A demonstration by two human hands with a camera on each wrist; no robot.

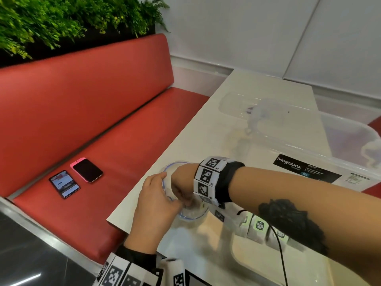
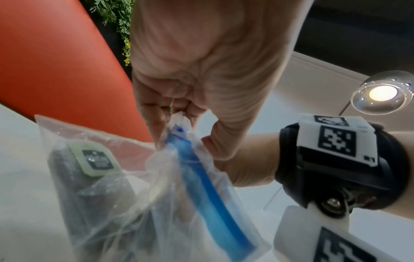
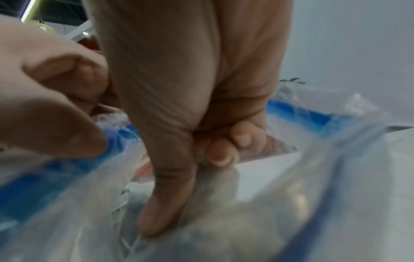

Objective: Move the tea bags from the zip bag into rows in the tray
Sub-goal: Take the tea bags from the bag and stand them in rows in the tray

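Note:
The clear zip bag [image 1: 175, 168] with a blue zip strip [image 2: 201, 186] stands open near the table's left edge. My left hand [image 1: 162, 188] pinches its rim by the zip [image 2: 174, 120]. My right hand [image 1: 181, 193] reaches down into the bag's mouth. Inside, its thumb and curled fingers [image 3: 195, 177] pinch a grey tea bag [image 3: 217, 182]. Another tea bag with a pale green tag [image 2: 94, 159] lies in the bag. The cream tray [image 1: 235, 252] sits at the near right, under my right forearm. It holds a row of tea bags [image 1: 259, 226].
A large clear Megabox container [image 1: 309, 141] fills the table's far right. Two phones [image 1: 65, 183] [image 1: 86, 170] lie on the red bench [image 1: 103, 131] left of the table. A black cable [image 1: 278, 248] crosses the tray. The table's near-left corner [image 1: 109, 219] is close to the bag.

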